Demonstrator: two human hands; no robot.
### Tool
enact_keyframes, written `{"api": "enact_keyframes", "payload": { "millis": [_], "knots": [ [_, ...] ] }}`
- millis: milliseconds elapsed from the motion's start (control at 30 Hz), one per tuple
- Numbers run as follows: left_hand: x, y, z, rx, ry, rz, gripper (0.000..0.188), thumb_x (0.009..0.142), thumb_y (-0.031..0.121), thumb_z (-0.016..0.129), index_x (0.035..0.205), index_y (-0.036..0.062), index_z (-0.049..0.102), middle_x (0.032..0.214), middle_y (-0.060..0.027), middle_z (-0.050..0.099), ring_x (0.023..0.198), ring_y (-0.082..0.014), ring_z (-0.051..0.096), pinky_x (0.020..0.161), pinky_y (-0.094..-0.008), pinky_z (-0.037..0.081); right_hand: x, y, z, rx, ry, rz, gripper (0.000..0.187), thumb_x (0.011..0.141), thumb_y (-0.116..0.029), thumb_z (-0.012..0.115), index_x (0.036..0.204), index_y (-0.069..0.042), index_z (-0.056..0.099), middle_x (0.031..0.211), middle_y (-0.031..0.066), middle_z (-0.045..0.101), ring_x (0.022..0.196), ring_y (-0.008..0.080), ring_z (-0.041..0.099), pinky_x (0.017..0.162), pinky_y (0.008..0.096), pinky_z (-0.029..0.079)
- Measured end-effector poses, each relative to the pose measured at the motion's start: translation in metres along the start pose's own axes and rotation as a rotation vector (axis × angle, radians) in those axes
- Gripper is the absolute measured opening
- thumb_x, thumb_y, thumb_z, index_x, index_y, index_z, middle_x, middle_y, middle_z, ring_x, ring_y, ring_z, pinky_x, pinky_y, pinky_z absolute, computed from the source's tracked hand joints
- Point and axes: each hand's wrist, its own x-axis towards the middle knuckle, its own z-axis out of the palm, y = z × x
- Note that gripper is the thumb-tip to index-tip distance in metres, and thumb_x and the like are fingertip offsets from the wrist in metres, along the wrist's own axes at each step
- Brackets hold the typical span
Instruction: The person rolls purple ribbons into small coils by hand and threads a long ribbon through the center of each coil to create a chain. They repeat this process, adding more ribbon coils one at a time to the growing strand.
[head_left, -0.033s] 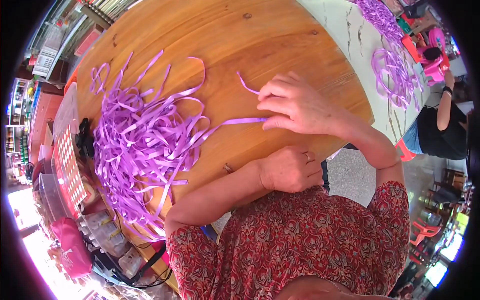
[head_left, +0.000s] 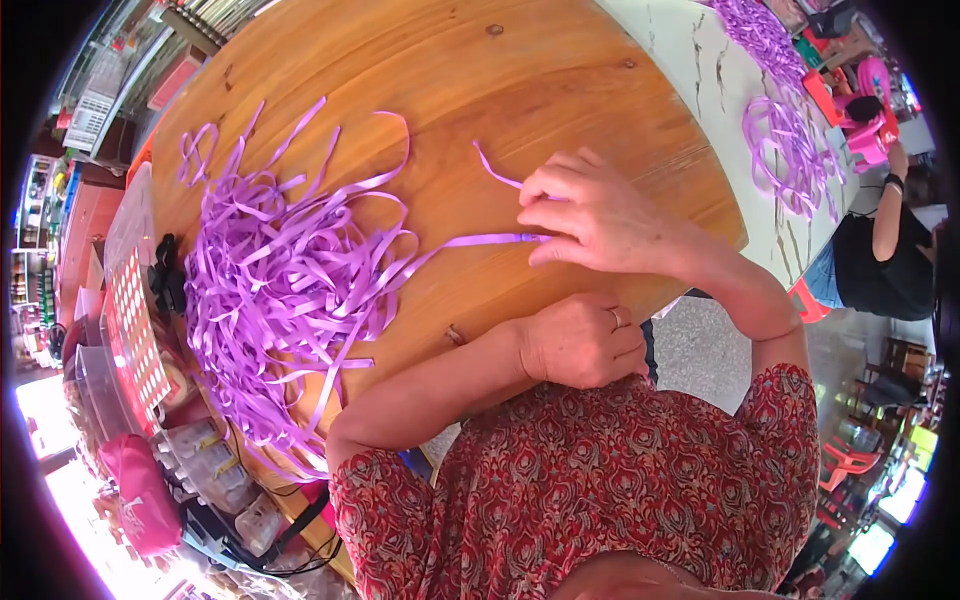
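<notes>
A loose, tangled heap of purple ribbons (head_left: 290,270) covers the left part of the wooden table. From its right side one ribbon strand (head_left: 470,241) runs across the wood into my right hand (head_left: 600,215). That hand is bent over the strand, thumb and forefinger on either side of it; the exact grip is partly hidden. Beyond the fingers, a short ribbon end (head_left: 487,160) curls out onto the table. My left hand (head_left: 580,340) is closed near the table's front edge, close to my body. Its fingers curl under, so whatever they hold, if anything, is hidden.
A white marbled table (head_left: 715,90) adjoins at the right, bearing more purple ribbon (head_left: 790,155). Further right sits another person in a black top (head_left: 885,265). Clear plastic containers (head_left: 210,465) and a pink pouch (head_left: 140,490) crowd the left edge.
My right hand has shifted very slightly to the right. The left hand and the ribbon heap look the same.
</notes>
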Motion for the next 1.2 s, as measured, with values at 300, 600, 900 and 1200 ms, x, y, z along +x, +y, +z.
{"api": "enact_keyframes", "payload": {
  "millis": [300,600,900,1200],
  "knots": [
    [0.012,-0.014,-0.041,0.368,0.322,-0.025,0.018,0.068,0.013,0.069,0.079,0.0028,0.060,0.075,-0.0064,0.053,0.067,-0.0213,0.053,0.060,-0.0307,0.042,-0.013,0.015,0.018,0.102,0.158,0.004,0.007,0.073,-0.015,0.061,0.076,-0.011,0.057,0.094,0.0026,0.058,0.089,0.0207,0.054,0.075,0.0357,0.039],
    [0.008,-0.034,-0.056,-0.119,0.537,-0.750,0.021,0.078,0.001,0.067,0.098,0.0036,0.059,0.081,-0.0095,0.057,0.073,-0.0214,0.057,0.065,-0.0291,0.047,-0.028,-0.006,-0.031,0.360,0.286,0.309,0.014,0.078,0.001,0.065,0.089,-0.002,0.059,0.084,0.0088,0.064,0.078,0.0190,0.063,0.068,0.0283,0.049],
    [0.003,-0.042,-0.086,-0.027,0.666,-0.826,0.008,0.077,0.001,0.069,0.084,0.0037,0.065,0.071,-0.0003,0.053,0.061,-0.0082,0.046,0.055,-0.0210,0.037,-0.044,0.015,-0.044,0.602,0.341,0.382,0.020,0.081,-0.002,0.065,0.101,-0.001,0.062,0.086,0.0022,0.063,0.080,0.0105,0.060,0.072,0.0249,0.049],
    [-0.041,-0.082,-0.140,0.706,0.363,-0.894,0.019,0.075,0.005,0.067,0.093,0.0045,0.063,0.088,-0.0078,0.057,0.080,-0.0203,0.052,0.075,-0.0330,0.041,-0.081,0.042,-0.055,0.772,0.527,0.573,0.016,0.086,-0.001,0.058,0.101,0.000,0.063,0.088,0.0028,0.063,0.082,0.0092,0.058,0.074,0.0213,0.048]
  ]
}}
